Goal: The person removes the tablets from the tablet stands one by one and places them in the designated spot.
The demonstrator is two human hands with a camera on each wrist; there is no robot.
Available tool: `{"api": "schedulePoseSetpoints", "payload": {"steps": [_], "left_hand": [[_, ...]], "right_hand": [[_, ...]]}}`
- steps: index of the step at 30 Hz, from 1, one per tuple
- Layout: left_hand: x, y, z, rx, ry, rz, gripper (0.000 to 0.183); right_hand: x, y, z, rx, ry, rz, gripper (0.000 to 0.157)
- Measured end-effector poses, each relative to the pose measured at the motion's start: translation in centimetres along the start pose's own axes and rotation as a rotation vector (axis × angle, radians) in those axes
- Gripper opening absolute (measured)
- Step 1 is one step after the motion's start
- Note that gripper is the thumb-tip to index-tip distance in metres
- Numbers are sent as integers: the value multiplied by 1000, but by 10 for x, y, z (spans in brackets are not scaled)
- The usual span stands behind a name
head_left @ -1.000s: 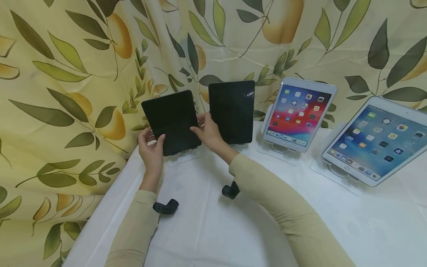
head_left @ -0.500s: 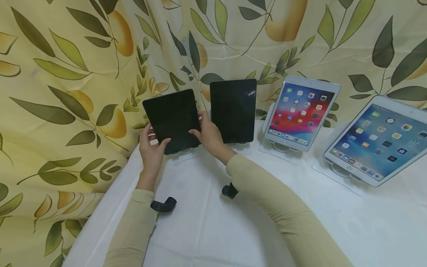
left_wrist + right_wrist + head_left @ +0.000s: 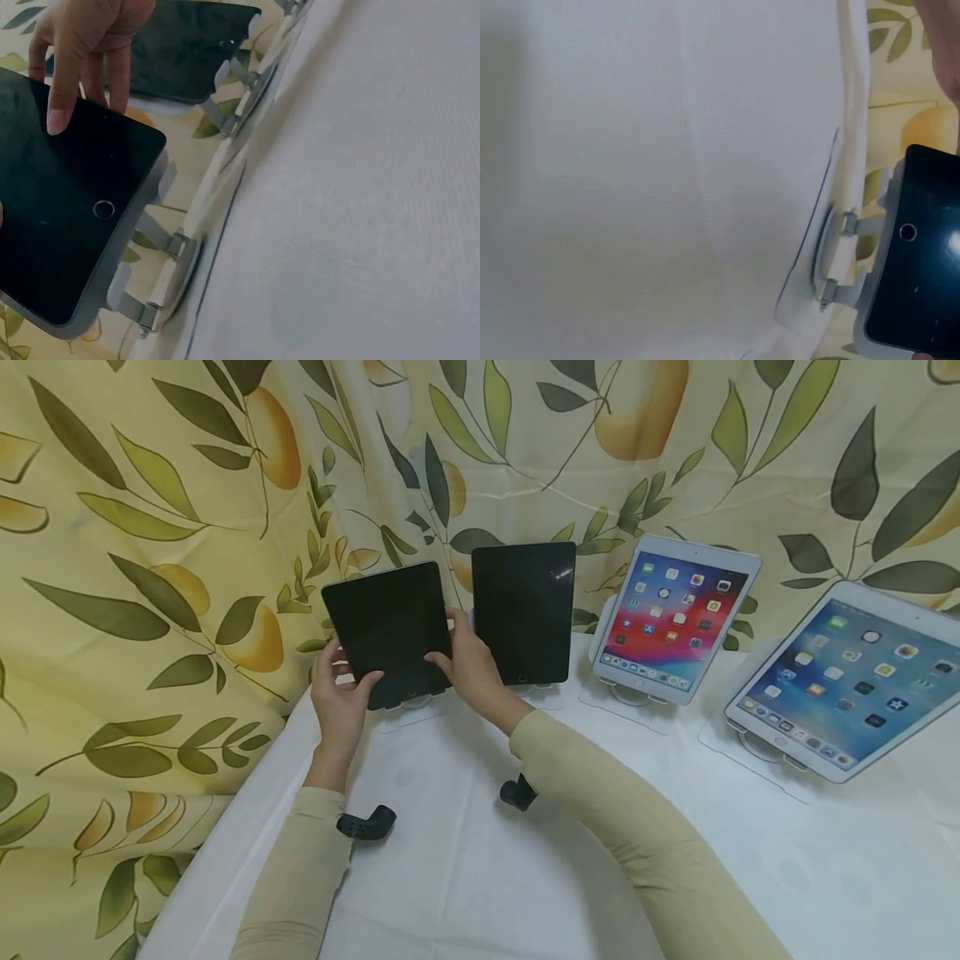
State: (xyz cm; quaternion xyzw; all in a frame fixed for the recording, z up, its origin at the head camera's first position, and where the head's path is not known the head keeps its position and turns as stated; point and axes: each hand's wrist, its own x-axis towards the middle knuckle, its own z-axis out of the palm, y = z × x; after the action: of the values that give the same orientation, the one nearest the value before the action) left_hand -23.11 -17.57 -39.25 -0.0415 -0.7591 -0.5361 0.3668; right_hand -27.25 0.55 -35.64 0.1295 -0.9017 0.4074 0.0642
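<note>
A black tablet (image 3: 390,635) with a dark screen leans on a clear stand (image 3: 161,232) at the left end of the row. My left hand (image 3: 341,693) grips its lower left edge, thumb over the front and fingers behind. At the opposite edge my right hand (image 3: 474,664) holds the tablet the same way, its thumb on the front. In the left wrist view, the right thumb presses on the dark glass near the home button. Just right of my right hand stands a second black tablet (image 3: 536,610), partly covered by that hand in the left wrist view.
Two white tablets stand farther right with lit screens: one with a red and blue screen (image 3: 675,618), another with a blue screen (image 3: 855,681). A white cloth (image 3: 450,860) covers the table. Behind it hangs a leaf-patterned curtain (image 3: 172,652). Each wrist wears a black camera mount (image 3: 367,823).
My left thumb has slid slightly right over the tablet's lower front. Both hands keep their grip, and the tablet has barely moved.
</note>
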Motion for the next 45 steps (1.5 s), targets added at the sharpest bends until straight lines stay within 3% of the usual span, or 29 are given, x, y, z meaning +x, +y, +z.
{"api": "schedulePoseSetpoints", "payload": {"steps": [7, 12, 33, 36, 40, 45], "left_hand": [[3, 16, 2, 10, 26, 42, 65], [4, 29, 1, 61, 14, 66, 66], [8, 77, -18, 116, -169, 109, 66], [8, 81, -20, 157, -218, 70, 68], [8, 85, -24, 226, -326, -35, 72], [7, 87, -25, 298, -475, -120, 72]], "right_hand": [[-10, -7, -15, -19, 86, -70, 70], [-15, -9, -23, -16, 101, -85, 69], [-59, -34, -65, -5, 96, -78, 70], [-63, -33, -68, 1, 71, -74, 71], [-69, -32, -72, 15, 35, -56, 72], [-77, -25, -75, 34, -29, 38, 74]]}}
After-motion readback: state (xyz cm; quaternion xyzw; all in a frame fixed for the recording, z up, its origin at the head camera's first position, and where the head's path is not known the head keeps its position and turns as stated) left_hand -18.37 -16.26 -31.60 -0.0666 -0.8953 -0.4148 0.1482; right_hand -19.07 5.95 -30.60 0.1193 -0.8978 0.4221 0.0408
